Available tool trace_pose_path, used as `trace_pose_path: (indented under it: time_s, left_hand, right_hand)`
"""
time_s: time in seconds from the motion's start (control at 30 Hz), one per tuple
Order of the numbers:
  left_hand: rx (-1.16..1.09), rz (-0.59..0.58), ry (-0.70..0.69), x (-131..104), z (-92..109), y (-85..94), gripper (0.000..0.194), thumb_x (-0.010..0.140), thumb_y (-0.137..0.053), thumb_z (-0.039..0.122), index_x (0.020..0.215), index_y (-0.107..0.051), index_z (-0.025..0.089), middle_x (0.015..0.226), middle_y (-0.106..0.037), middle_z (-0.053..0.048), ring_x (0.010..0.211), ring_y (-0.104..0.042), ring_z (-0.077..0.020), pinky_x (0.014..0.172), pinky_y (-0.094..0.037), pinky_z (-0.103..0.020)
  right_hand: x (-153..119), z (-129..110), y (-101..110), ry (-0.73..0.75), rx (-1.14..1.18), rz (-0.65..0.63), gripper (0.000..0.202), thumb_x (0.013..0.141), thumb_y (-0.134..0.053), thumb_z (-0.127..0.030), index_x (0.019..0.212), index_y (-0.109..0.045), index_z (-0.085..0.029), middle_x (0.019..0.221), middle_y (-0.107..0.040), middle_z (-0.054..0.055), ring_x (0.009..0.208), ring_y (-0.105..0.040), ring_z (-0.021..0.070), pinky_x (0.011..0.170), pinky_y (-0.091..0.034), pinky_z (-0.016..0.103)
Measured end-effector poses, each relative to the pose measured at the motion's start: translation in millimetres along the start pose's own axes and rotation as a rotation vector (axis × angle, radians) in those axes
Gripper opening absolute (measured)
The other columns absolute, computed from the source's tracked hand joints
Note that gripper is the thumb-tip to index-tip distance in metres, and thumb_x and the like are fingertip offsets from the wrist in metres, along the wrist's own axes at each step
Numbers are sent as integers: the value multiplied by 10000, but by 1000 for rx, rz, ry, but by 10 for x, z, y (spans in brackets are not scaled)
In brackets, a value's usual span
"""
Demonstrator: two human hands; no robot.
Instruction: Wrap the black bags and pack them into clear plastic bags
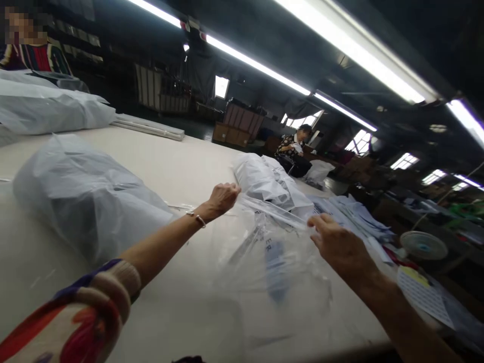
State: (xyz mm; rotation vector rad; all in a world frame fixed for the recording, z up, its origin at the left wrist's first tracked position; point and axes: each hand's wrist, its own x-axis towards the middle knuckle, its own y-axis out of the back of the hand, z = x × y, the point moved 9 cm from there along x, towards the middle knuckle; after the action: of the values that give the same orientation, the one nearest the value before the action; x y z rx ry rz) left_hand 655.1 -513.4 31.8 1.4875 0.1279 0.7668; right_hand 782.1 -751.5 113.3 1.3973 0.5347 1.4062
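Note:
A clear plastic bag (276, 262) with dark printed letters and a bluish patch is stretched between my two hands over the pale table. My left hand (224, 197) is closed on one corner of its folded upper edge. At the other end of that edge, my right hand (338, 242) pinches the film between thumb and fingers. Just beyond the bag lies a white wrapped bundle (264, 176). To the left of my left forearm sits a large bundle (86, 196) in cloudy plastic.
Another plastic-covered pile (49, 106) and flat pale strips (149, 126) lie along the table's far left. Stacked papers or bags (355, 217), a fan (423, 245) and a printed sheet (425, 295) are on the right. One person (293, 148) sits beyond the table; another (38, 55) is at far left.

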Motion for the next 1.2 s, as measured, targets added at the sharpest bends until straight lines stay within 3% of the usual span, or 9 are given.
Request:
trace_pose_path:
  time_s: [0.1,0.23,0.37,0.53,0.7,0.8,0.9,1.07,1.2]
  left_hand:
    - [36,-46,111,-535,-305,-108,294,947,-441,148,1181,-617,127,1012,-712,-178,939,-702,-339,751,-532,-411]
    - [21,-418,250,-1826,-484,-955,354,965,-476,221,1306,-557,179,955,-751,-152,899,-728,-350,723,-525,-389]
    - [-3,-744,411,-3225,-604,-1734,370,991,-448,304,1327,-535,178,1066,-745,-165,1009,-710,-364,821,-519,-435]
    - [4,-881,687,-4125,-883,-1869,457,1002,-414,351,1408,-464,146,1179,-700,-192,1079,-685,-363,881,-521,-456]
    - [-183,-353,678,-3945,-904,-1484,738,837,-633,258,1508,-344,158,1532,-434,-184,1389,-453,-345,1070,-451,-445]
    - [-624,-169,974,-3923,-984,-1501,422,792,-641,167,1213,-622,190,1179,-686,-123,1174,-622,-324,977,-511,-427]
    - [-1164,10,1336,-3725,-1035,-1592,84,770,-615,89,818,-597,155,709,-644,-46,719,-675,-229,720,-570,-353]
    - [-1483,340,1155,-2374,-1211,-985,132,821,-562,90,782,-467,172,566,-454,69,447,-459,-65,507,-439,-164]
    - [-1529,527,793,-1251,-934,-66,141,855,-604,175,980,-539,179,652,-495,73,429,-353,-37,415,-244,-140]
  right_hand:
    - [-666,269,-270,-6,-200,83,201,929,-445,-120,802,-574,-205,771,-581,18,599,-555,153,524,-335,294]
    - [-1882,408,-860,-112,-33,147,305,1003,-379,-299,823,-607,-208,760,-603,47,717,-616,201,664,-457,319]
    - [-3073,546,-1584,-694,383,-64,388,863,-475,-565,867,-647,-216,823,-685,70,723,-667,236,651,-521,348]
    - [-4090,266,-2092,-1488,885,-191,603,523,-727,-612,947,-637,-193,791,-703,53,724,-677,248,619,-559,328]
    - [-4237,45,-2264,-1765,1402,90,748,341,-918,-298,1014,-608,-196,823,-711,-2,720,-674,160,610,-578,212]
    - [-4052,107,-2316,-1789,1551,125,725,357,-909,-194,1021,-619,-221,710,-676,-44,567,-613,103,500,-533,162]
    - [-3689,323,-2347,-1749,1676,180,584,422,-879,-195,943,-617,-214,567,-536,-107,404,-422,29,357,-360,100]
    - [-3102,656,-2377,-1497,1530,49,534,488,-840,-389,922,-594,-199,583,-419,-121,381,-236,21,329,-208,154]
    - [-2467,427,-2046,-979,776,-238,903,490,-789,-493,1299,-553,-171,1129,-646,135,926,-654,307,714,-565,437]
